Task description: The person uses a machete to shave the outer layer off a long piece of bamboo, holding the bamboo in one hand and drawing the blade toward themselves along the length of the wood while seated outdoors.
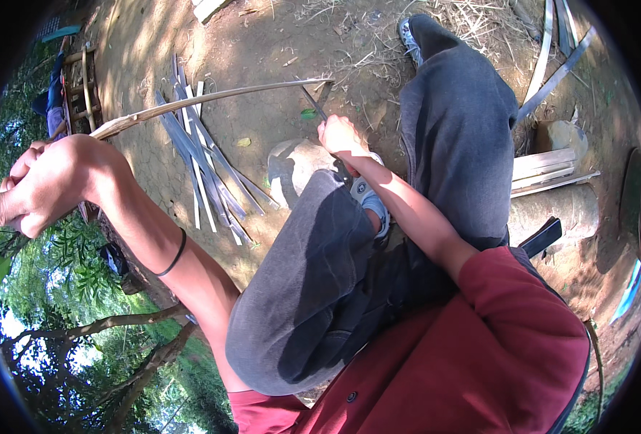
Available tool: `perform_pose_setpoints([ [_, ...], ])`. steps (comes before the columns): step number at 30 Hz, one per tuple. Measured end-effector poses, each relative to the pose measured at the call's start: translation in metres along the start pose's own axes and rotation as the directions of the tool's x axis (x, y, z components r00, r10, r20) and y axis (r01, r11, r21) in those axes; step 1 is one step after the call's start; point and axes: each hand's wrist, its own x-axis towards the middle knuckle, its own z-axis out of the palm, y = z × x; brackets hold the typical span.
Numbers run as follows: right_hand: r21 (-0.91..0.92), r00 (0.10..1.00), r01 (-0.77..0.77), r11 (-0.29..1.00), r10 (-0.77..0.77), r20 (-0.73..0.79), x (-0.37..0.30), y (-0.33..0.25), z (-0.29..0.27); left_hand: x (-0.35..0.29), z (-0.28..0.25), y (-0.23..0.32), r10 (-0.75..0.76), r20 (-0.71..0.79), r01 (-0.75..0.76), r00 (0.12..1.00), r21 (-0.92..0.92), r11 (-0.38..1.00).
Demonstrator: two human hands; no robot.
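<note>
Out at the far left, my left hand (42,181) is closed around one end of a long, thin, brown wooden strip (212,99). The strip bows across the view to beyond my right hand (342,137). My right hand is wrapped round the handle of a thin dark blade, which looks like a knife (314,103); its handle is mostly hidden in the fist. The blade's tip meets or passes under the strip near its far end; I cannot tell which. A pale rounded stone (295,165) sits beside my right hand and my bent left knee.
Several cut strips (203,155) lie crossed on the dirt ground left of the stone. Split wood pieces (544,170) rest by a log (562,210) at the right. Long strips (552,87) lean at the upper right. Another person (56,108) is at the far left, near trees.
</note>
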Motion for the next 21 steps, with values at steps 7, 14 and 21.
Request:
perform_pose_setpoints([
  [7,-0.243,0.951,-0.169,0.955,0.223,0.215,0.0,-0.003,-0.043,0.014,-0.013,-0.017,0.058,0.12,-0.055,0.991,-0.025,0.998],
  [14,-0.139,0.994,-0.06,0.988,0.072,0.085,0.023,0.071,-0.03,0.014,-0.01,-0.019,-0.002,0.285,0.026,0.958,-0.081,0.996],
  [21,-0.305,0.997,0.013,0.952,0.01,0.074,-0.007,0.02,-0.093,0.024,-0.042,-0.012,-0.048,0.533,0.125,0.845,-0.108,0.986],
])
